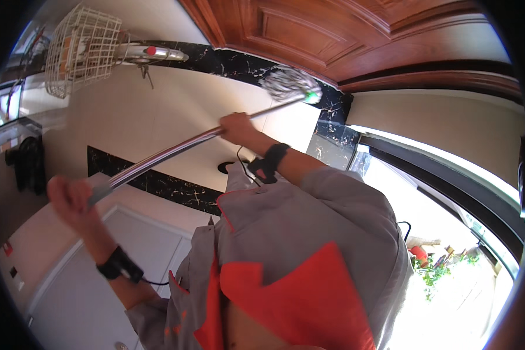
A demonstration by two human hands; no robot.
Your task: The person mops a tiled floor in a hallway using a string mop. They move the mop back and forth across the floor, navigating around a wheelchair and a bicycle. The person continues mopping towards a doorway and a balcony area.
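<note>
My left hand [70, 197], at the left, is closed around the grey grip end of a metal mop pole [166, 155]. Further along the same pole, near the middle of the view, my right hand [239, 128] is wrapped around it. The pole slants up to the right to a string mop head [288, 85] with grey-and-white strands and a green and white fitting. The strands are blurred and lie on the black marble border [245, 64], close to the foot of a reddish-brown wooden door.
A panelled wooden door [306, 33] stands at the top. At the upper left is a bicycle with a white wire basket [85, 52]. A white door [109, 262] is at the lower left. Bright daylight enters through an opening at the right, with plants [435, 273] beyond.
</note>
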